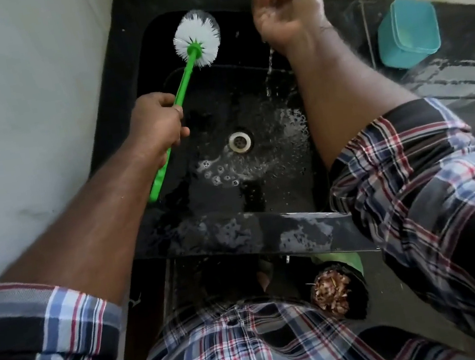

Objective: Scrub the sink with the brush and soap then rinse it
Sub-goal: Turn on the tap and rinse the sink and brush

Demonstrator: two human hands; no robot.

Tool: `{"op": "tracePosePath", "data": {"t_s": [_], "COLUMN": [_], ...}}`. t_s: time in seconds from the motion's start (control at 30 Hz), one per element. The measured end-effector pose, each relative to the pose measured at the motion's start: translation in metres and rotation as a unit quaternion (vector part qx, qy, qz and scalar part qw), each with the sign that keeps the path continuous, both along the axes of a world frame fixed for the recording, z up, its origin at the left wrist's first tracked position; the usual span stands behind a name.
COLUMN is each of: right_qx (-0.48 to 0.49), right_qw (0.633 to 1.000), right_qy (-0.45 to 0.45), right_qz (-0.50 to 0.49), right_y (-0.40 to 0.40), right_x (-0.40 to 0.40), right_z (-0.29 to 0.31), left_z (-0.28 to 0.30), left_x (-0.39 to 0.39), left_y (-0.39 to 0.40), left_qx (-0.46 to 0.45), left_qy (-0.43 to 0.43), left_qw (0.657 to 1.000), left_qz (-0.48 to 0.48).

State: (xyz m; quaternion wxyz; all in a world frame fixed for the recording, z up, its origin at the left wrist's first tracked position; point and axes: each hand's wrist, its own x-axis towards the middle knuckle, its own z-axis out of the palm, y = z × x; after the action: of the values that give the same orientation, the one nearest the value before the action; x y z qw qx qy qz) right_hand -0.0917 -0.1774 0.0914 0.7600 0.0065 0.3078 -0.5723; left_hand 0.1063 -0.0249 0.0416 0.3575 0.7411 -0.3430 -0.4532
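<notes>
Sink point(126, 20) wet, teal container point(407, 32) beside it

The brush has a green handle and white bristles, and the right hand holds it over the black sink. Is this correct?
Not quite: the head view shows the left hand holding the brush, not the right. Its handle is green, its bristles white, and it is over the black sink.

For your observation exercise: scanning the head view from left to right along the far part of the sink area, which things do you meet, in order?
White brush head → right hand under a thin stream of water → teal container on the counter.
</notes>
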Motion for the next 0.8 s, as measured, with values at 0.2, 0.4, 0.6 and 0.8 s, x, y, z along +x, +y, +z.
{"op": "tracePosePath", "data": {"t_s": [0.2, 0.4, 0.6, 0.8], "right_qx": [-0.043, -0.025, 0.012, -0.057], "right_qw": [0.989, 0.889, 0.702, 0.567], "right_qy": [0.059, 0.154, 0.244, 0.425], "right_qz": [0.131, 0.430, 0.669, 0.703], "right_y": [0.008, 0.074, 0.155, 0.143], "right_x": [0.003, 0.033, 0.039, -0.010], "right_z": [0.006, -0.022, -0.059, -0.049], "left_z": [0.000, 0.002, 0.000, 0.001], "left_x": [0.015, 0.023, 0.026, 0.017], "left_y": [0.003, 0.010, 0.019, 0.027], "left_qx": [0.003, -0.001, 0.003, 0.008], "left_qy": [0.003, -0.007, -0.006, 0.001], "left_qw": [1.000, 0.999, 0.998, 0.998], "left_qz": [0.021, 0.048, 0.060, 0.061]}}
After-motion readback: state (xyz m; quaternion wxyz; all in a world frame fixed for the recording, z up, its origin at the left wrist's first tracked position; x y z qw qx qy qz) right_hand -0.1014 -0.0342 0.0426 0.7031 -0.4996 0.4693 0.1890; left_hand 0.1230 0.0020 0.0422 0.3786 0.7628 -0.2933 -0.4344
